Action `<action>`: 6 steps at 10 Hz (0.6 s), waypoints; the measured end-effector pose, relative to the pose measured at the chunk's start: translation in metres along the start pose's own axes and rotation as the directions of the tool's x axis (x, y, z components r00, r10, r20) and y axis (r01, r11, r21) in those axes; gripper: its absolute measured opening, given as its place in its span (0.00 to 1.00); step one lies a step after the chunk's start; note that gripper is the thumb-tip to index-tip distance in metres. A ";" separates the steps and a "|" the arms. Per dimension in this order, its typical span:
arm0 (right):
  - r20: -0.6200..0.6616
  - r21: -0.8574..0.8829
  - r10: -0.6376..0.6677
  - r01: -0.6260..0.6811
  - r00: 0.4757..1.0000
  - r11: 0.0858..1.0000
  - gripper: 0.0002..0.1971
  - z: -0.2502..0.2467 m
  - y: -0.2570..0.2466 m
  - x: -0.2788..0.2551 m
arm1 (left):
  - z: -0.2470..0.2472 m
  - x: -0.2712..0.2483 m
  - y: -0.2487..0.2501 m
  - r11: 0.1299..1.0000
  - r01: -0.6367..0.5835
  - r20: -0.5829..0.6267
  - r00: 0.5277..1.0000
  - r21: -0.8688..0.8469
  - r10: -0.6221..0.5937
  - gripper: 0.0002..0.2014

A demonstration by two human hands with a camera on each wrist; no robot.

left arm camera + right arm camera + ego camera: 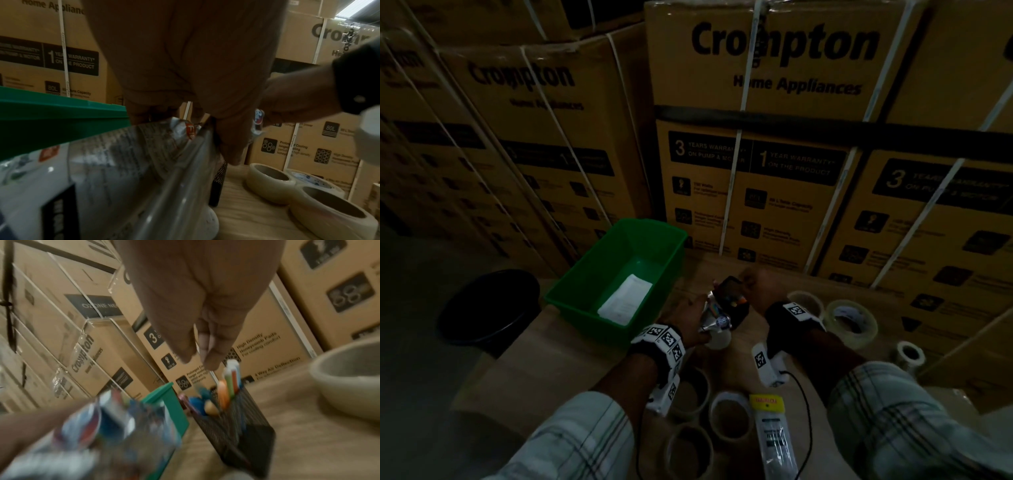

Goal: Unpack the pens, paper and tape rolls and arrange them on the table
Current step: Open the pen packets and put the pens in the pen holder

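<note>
The left hand (690, 317) grips a crinkled clear plastic pen packet (714, 317) above the wooden desk (544, 370), while the right hand (758, 286), fingers pinched together, hovers over pens (230, 382) in a black mesh holder (244, 431).

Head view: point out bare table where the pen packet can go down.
Bare wood lies in front of the green bin, left of the left hand, and between the mesh pen holder and the far tape rolls. Near the body it is crowded: tape rolls and a flat packet.
</note>
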State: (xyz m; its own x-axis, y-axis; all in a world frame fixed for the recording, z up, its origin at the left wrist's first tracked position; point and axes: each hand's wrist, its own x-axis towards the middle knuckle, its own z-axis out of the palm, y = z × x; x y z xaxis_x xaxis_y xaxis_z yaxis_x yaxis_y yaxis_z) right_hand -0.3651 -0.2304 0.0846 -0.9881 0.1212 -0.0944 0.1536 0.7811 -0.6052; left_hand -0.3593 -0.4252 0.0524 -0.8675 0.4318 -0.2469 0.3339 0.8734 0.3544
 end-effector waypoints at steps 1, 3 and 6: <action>-0.019 -0.002 -0.011 0.011 1.000 1.000 0.05 0.007 0.008 -0.001 | 0.000 0.001 0.000 1.000 -0.004 -0.002 1.000 -0.001 0.004 0.48; 0.126 0.237 -0.096 0.063 0.987 0.969 0.10 0.017 0.005 -0.017 | -0.011 -0.005 0.012 0.997 -0.049 -0.024 0.998 0.053 0.050 0.45; 0.396 0.604 0.075 -0.321 0.915 0.730 0.09 0.039 0.013 -0.034 | -0.039 -0.008 0.055 0.836 -0.107 0.083 0.994 0.538 0.074 0.37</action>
State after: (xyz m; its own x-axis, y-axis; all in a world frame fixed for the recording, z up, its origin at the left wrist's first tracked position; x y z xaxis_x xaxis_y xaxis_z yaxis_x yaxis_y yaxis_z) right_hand -0.3297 -0.2483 0.0491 -0.8928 -0.0733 -0.4445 0.4291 0.1615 -0.8887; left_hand -0.3485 -0.3889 0.1093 -0.8070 0.5124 -0.2936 0.5703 0.8052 -0.1623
